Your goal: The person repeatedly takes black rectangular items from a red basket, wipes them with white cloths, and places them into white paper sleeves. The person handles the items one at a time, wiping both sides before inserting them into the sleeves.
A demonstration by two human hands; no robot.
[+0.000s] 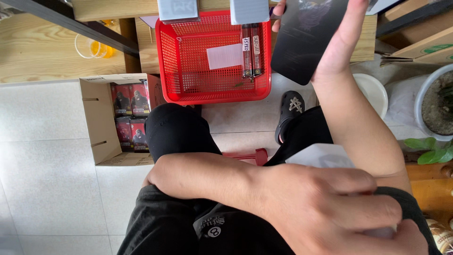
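The right hand (pixel 337 35), up at 1 o'clock, is clamped on a flat black rectangular card with rounded corners (pixel 302 40): fingers lie across its face and the thumb shows at its upper left edge. The card hangs tilted just beside the right rim of a red plastic mesh basket (pixel 170 71) at 12 o'clock. Inside the basket lie a white paper slip (pixel 224 56) and two long narrow clear packets with white labels (pixel 251 49).

The left hand (pixel 330 208), at 5 o'clock, reaches across the lap and is closed over a white flat packet (pixel 323 155), whose upper corner sticks out above the knuckles.

At 9 o'clock an open brown cardboard box (pixel 101 127) stands on the pale tiled floor (pixel 42 179), holding red printed boxes (pixel 130 113). A black clog shoe (pixel 290 111) sits below the card. A potted plant in a grey pot (pixel 436 104) stands at 3 o'clock.
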